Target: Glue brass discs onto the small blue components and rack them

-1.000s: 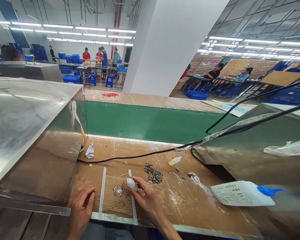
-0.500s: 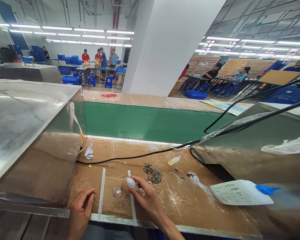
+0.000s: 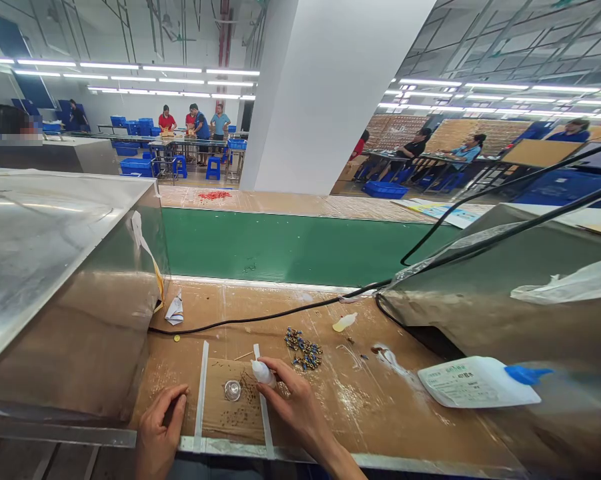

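My right hand [image 3: 297, 403] grips a small white squeeze bottle [image 3: 264, 373] between thumb and fingers. The bottle leans, its narrow end toward the upper left, above the right tape strip. Just left of it, a small clear glass cup [image 3: 232, 391] sits on a cardboard piece [image 3: 217, 420] marked with dark specks. My left hand [image 3: 161, 427] rests at the bench's front edge, left of the cardboard. Its thumb and forefinger are pinched together; anything between them is too small to make out. Beyond my right hand lies a pile of small blue and brass-coloured parts [image 3: 304, 348].
A large white bottle with a blue cap [image 3: 475, 383] lies at right. Nearer the middle is a small yellowish bottle [image 3: 345, 323]. A black cable [image 3: 260, 320] crosses the bench. Metal housings [image 3: 70, 320] flank both sides; a green belt [image 3: 280, 247] runs behind. Several people work farther back.
The camera view has shifted slightly. My right hand still holds the small bottle, with at most a slight change in its tilt. My left hand keeps its pinch at the bench edge.
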Available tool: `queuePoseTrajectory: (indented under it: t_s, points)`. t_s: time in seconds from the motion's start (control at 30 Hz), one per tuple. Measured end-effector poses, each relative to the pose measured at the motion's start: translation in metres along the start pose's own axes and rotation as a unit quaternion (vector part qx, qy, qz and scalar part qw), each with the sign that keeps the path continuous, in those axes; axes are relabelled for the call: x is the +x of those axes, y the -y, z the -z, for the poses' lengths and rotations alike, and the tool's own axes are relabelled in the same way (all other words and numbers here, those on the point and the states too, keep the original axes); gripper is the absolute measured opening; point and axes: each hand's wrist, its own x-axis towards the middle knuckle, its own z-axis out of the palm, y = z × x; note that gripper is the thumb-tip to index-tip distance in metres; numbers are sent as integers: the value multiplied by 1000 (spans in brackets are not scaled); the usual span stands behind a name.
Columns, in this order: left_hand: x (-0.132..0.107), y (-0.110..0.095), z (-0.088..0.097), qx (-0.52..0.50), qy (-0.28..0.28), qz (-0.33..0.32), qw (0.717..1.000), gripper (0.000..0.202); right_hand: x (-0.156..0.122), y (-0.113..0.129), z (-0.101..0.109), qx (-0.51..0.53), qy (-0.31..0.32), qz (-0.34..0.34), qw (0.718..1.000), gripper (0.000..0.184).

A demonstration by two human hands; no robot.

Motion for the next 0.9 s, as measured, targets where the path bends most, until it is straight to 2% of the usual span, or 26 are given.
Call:
queuePoseTrajectory:
  t_s: [0.5, 0.73, 0.9]
  points:
    - [1, -2, 2, 4, 3, 5, 1000, 38, -1, 5, 0, -2, 19, -20, 1000, 34]
    - [1, -4, 1, -5, 4, 24, 1000, 46, 1, 2, 2, -6, 14, -17, 1000, 36]
    - [1, -3, 0, -1, 0, 9, 1000, 41, 5, 6, 4, -9, 19, -7, 1000, 34]
